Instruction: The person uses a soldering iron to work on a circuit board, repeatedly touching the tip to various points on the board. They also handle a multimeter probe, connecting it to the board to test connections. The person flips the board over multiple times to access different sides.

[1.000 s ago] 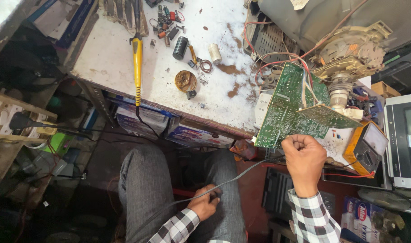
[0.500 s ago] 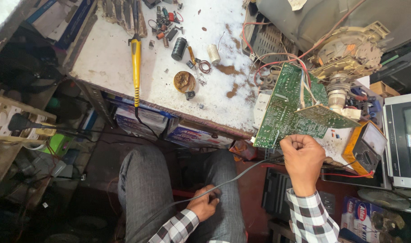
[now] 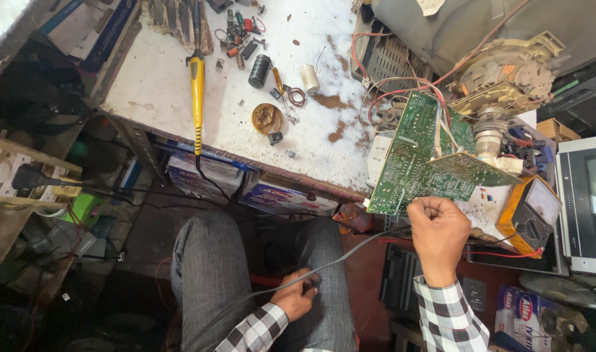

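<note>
a worn white workbench carries a yellow-handled tool, a black capacitor, a round tin, a white spool and a green circuit board at its edge.

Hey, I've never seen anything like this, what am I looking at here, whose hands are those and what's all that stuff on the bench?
This is one view from a camera worn on a seated person's head, looking down past their knees. Their right hand is closed in a fist at the lower edge of a green circuit board, which is wired to the back of an old picture tube. Their left hand rests on their lap, gripping a grey cable. On the worn white workbench lie a yellow-handled soldering iron, a black capacitor and small parts. An orange multimeter sits at the right.
</note>
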